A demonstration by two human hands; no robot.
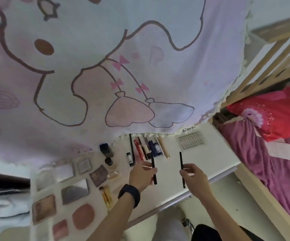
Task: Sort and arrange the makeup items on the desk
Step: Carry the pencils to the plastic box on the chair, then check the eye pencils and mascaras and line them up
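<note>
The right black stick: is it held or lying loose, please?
Held: the right hand pinches the right black stick near its middle.

Black pencils [152, 160] in my fingers [147, 165]: I count two
Sticks and tubes [138, 148] beyond fingertips: about eight
Compacts [83, 216] left of fingers: six
Dark bottles [106, 150]: two

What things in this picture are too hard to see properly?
All in the head view:
Under the curtain: far ends of the row of pens and tubes.
In the left hand and right hand: each black stick too thin to identify.
Blurred: palettes, labels unreadable.
Too small: what the gridded sheet holds.
</note>
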